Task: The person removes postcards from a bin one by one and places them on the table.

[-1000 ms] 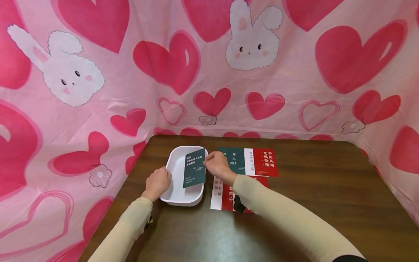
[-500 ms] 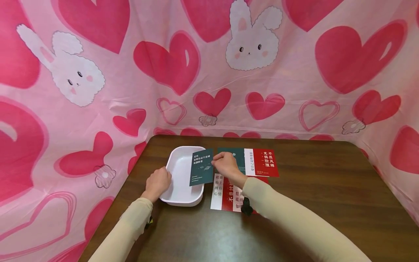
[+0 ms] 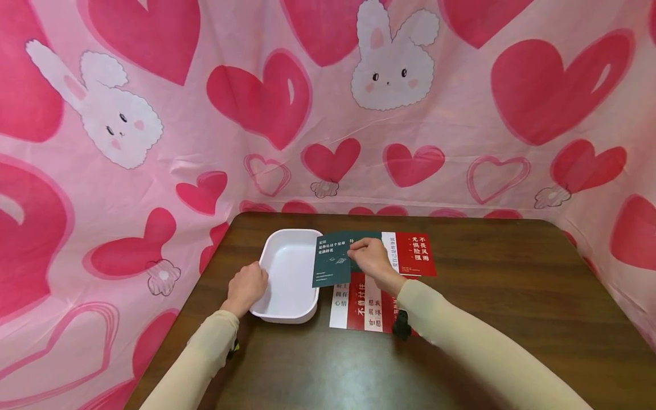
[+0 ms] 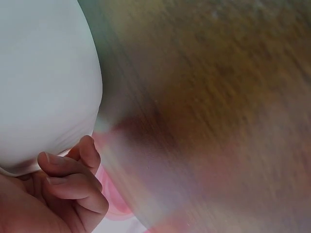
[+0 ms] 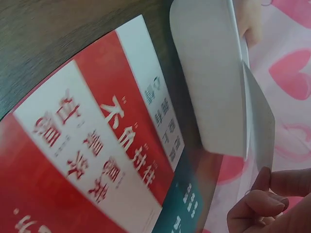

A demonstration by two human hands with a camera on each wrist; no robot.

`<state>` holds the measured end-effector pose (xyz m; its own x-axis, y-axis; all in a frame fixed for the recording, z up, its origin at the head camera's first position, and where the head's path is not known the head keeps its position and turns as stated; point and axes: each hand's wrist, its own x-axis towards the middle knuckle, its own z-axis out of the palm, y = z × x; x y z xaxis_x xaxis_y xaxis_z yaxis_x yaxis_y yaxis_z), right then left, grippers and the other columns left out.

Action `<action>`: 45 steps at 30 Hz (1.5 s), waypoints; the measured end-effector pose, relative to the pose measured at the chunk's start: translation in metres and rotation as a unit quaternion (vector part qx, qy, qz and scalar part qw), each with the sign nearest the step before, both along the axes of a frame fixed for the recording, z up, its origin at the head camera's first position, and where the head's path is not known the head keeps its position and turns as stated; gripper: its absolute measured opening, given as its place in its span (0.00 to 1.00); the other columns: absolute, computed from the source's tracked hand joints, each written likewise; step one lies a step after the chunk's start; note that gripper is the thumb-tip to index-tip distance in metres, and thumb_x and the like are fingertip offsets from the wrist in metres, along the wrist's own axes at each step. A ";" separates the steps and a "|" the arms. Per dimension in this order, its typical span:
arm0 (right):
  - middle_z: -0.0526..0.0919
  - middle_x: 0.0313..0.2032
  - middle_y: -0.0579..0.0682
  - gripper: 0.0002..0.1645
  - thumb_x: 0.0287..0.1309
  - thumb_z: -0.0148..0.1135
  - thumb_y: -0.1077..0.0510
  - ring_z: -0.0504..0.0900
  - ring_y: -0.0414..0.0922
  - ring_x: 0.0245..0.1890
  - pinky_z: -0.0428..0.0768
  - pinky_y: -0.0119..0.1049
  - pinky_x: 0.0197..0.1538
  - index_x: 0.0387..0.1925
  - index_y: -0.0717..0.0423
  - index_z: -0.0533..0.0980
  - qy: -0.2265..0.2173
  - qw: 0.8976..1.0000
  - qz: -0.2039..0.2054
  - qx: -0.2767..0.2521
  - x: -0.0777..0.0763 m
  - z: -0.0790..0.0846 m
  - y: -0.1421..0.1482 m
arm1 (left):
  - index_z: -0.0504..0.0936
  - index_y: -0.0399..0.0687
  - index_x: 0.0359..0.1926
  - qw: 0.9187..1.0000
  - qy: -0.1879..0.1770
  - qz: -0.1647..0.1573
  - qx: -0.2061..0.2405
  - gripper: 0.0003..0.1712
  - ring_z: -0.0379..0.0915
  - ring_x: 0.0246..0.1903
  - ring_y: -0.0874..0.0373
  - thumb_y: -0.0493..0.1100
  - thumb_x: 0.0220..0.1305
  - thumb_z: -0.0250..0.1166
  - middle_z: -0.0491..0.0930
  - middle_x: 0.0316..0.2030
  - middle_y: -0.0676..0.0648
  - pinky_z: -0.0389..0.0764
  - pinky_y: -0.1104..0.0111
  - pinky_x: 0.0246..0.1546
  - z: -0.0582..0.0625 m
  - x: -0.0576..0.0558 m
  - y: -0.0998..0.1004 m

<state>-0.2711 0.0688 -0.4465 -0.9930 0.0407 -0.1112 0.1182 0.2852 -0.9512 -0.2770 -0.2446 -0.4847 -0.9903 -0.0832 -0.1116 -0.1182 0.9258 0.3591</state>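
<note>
A white plastic basin (image 3: pixel 287 279) stands on the left of the table, and my left hand (image 3: pixel 247 287) grips its left rim. In the left wrist view curled fingers (image 4: pixel 73 182) lie at the rim of the basin (image 4: pixel 43 82). My right hand (image 3: pixel 374 259) pinches the right edge of a dark green card (image 3: pixel 330 259) with white lettering. The card is raised and tilted, overlapping the basin's right rim in the head view. Seen from the right wrist, thumb and fingertip meet on the card (image 5: pixel 262 126), which shows its pale back beside the basin (image 5: pixel 209 73).
Right of the basin, printed cards lie in two rows on the brown wooden table (image 3: pixel 502 307). The back row has a red card (image 3: pixel 420 256) and a white card (image 3: pixel 392 250); red and white cards (image 3: pixel 339 313) form the front row. A pink heart-patterned cloth (image 3: pixel 461 114) surrounds the table.
My right hand has moved right with the green card, taking it from over the basin toward the cards on the table. My left hand has stayed on the basin's rim.
</note>
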 end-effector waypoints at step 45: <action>0.85 0.54 0.65 0.22 0.72 0.63 0.58 0.84 0.61 0.52 0.80 0.56 0.60 0.59 0.68 0.78 -0.029 0.998 -0.035 0.051 0.042 -0.024 0.102 | 0.76 0.25 0.54 1.000 -0.003 -0.009 0.003 0.20 0.79 0.31 0.46 0.42 0.77 0.56 0.80 0.33 0.38 0.85 0.50 0.36 -0.001 0.001 -0.003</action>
<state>-0.2295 0.1710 -0.4702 -0.9792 0.1245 -0.1601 0.1956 0.3698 -0.9083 -0.2760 -0.2476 -0.4859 -0.9910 -0.0644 -0.1176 -0.1034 0.9255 0.3642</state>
